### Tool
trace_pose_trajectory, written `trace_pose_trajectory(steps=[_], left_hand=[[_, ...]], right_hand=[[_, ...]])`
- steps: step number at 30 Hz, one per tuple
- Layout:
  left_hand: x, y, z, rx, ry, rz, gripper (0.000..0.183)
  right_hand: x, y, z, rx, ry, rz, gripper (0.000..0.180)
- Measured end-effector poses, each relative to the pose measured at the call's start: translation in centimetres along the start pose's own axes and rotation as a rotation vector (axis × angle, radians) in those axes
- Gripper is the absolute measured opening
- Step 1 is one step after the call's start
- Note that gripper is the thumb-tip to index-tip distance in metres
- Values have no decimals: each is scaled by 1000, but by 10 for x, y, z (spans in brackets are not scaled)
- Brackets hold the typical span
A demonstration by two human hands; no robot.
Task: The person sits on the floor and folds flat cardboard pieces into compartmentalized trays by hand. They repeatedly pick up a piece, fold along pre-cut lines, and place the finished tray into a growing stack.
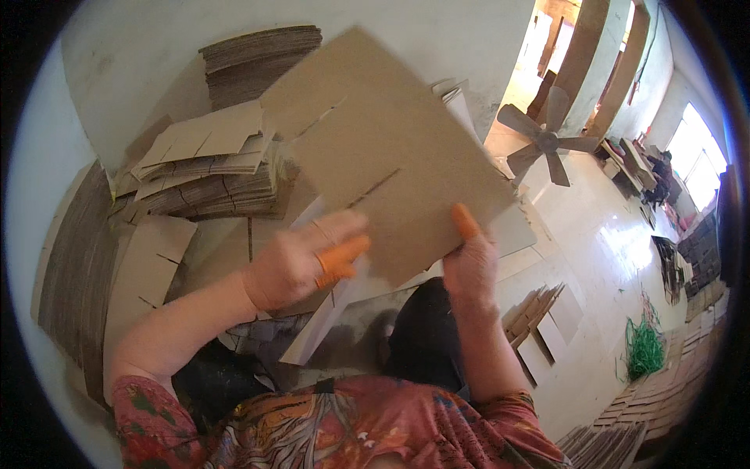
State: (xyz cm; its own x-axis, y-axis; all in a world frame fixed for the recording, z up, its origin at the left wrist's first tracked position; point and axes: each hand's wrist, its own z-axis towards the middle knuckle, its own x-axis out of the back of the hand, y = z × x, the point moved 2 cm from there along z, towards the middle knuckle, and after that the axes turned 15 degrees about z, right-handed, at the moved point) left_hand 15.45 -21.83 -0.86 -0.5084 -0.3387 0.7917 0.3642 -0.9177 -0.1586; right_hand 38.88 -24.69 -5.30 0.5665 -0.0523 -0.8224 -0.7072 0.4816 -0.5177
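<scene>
In front of me a large brown cardboard sheet (404,140) with slits is tilted up. My right hand (471,264) grips its lower right edge, an orange finger cot on the thumb lying over the face. My left hand (307,255), blurred, is at the sheet's lower left edge with orange cots on two digits. Whether it touches or pinches the sheet is unclear. Beyond my left hand, slotted cardboard pieces (202,138) form an uneven stack. Below the hands a narrow pale strip (319,328) lies at a slant.
A tall cardboard stack (76,275) stands at far left, another (258,61) against the wall. To the right are a bladed fan (548,140), slotted cardboard pieces (542,328) on the floor and green strapping or twine (644,349). A person (662,176) is far off by the window.
</scene>
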Motion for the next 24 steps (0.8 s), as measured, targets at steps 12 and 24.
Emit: trace_pose_trajectory(steps=[12, 24], left_hand=[[28, -47, -77, 968, -562, -139, 23], [21, -58, -82, 923, -675, -103, 25]], right_hand=[[36, -37, -13, 250, -180, -735, 16], [25, -26, -15, 183, -249, -814, 19]])
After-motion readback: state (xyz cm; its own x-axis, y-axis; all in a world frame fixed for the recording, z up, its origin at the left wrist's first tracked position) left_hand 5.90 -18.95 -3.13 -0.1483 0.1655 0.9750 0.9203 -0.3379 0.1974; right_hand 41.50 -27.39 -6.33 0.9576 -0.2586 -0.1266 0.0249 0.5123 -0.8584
